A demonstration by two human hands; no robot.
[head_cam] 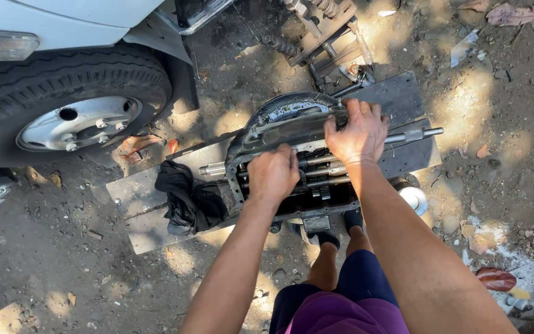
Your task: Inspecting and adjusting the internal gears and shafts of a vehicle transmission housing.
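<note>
An open, greasy gearbox [261, 137] lies on a flat board [140, 195] on the dirt, with shafts and gears showing inside. A splined shaft [418, 133] sticks out of it to the right. My left hand [273, 173] is curled over the near left part of the casing, above the gears. My right hand [358, 133] rests spread on the far right rim of the casing, fingers hooked over the edge. Whether either hand grips a loose part is hidden.
A black rag [186, 198] lies on the board left of the gearbox. A vehicle wheel [63, 105] stands at far left. More metal parts [322, 34] lie beyond the gearbox. A round metal tin [414, 199] sits at right. My feet stand just below the board.
</note>
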